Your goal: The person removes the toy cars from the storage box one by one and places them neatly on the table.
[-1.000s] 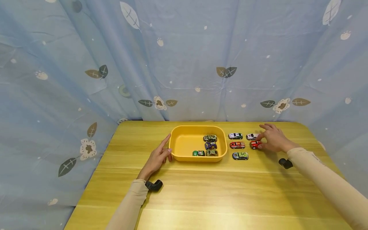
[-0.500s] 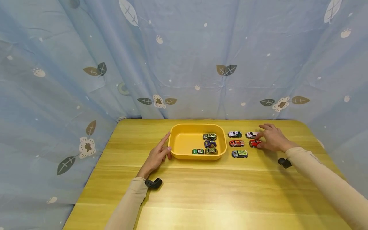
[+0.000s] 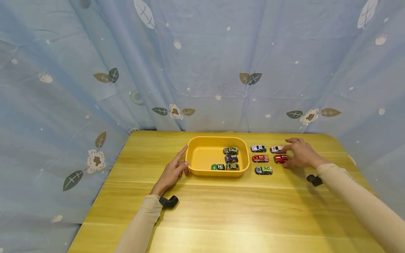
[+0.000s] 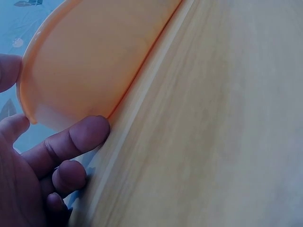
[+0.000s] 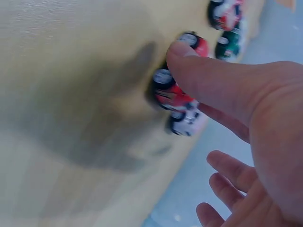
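Note:
My left hand (image 3: pixel 172 173) rests against the left end of a yellow tray (image 3: pixel 202 173), its index finger straight along the rim; in the left wrist view the tray wall (image 4: pixel 90 61) looks orange. Far right, my right hand (image 3: pixel 300 153) hovers with thumb and index finger spread around a red toy car (image 3: pixel 280 159), which stands on the table. In the right wrist view the thumb (image 5: pixel 213 78) partly covers the red car (image 5: pixel 173 97); contact is unclear. Just behind it is a white toy car (image 3: pixel 277 149), close to the index fingertip.
Left of the red car are a white-and-green car (image 3: pixel 258 148), a red-orange car (image 3: pixel 260 159) and a blue-green car (image 3: pixel 263 170). Several toy cars, including a purple one (image 3: pixel 231 159), sit in the tray's right part. A blue curtain (image 3: pixel 202 70) hangs behind the wooden table (image 3: pixel 221 211).
The right thumb and index finger have spread wider, leaving more of the red car visible. The left hand and tray keep their places.

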`<state>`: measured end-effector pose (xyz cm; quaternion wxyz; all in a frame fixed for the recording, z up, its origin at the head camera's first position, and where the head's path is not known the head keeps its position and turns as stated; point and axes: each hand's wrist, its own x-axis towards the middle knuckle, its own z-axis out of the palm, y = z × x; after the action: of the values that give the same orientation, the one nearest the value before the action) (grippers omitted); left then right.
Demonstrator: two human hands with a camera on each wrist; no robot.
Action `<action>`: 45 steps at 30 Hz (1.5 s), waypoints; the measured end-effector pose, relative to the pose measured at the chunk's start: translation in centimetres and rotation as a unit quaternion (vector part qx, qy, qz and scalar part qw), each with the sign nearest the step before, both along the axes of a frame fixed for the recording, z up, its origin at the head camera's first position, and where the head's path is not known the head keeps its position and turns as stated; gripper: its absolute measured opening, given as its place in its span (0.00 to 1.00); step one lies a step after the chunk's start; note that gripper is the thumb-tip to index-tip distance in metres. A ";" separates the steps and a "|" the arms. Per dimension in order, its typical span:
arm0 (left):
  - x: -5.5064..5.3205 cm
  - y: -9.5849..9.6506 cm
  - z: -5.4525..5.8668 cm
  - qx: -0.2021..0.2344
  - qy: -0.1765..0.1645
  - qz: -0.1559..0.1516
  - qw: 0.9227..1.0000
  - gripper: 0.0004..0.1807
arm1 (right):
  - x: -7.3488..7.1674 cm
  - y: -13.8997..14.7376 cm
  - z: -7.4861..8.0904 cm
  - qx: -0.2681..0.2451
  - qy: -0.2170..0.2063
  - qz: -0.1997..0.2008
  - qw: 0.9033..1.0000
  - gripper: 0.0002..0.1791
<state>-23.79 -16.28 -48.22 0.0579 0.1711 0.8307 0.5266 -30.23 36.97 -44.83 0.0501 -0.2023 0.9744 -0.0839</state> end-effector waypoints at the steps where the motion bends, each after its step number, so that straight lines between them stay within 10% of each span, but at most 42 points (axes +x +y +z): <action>1: 0.0 0.0 0.0 0.000 0.001 0.000 1.000 0.37 | 0.0 -0.1 0.4 -0.009 0.002 0.001 1.000 0.28; 16: -0.2 -0.2 -0.2 -0.008 0.003 -0.005 1.000 0.37 | -1.5 -5.4 4.3 -0.102 0.000 -0.014 0.995 0.43; 45: 0.0 -0.7 -0.3 0.005 -0.010 -0.012 1.000 0.37 | -3.0 -19.8 2.7 -0.136 -0.006 0.166 0.977 0.09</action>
<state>-23.77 -16.97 -48.47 0.0718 0.1755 0.8253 0.5319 -33.27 17.14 -42.17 0.0416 -0.3657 0.9063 -0.2078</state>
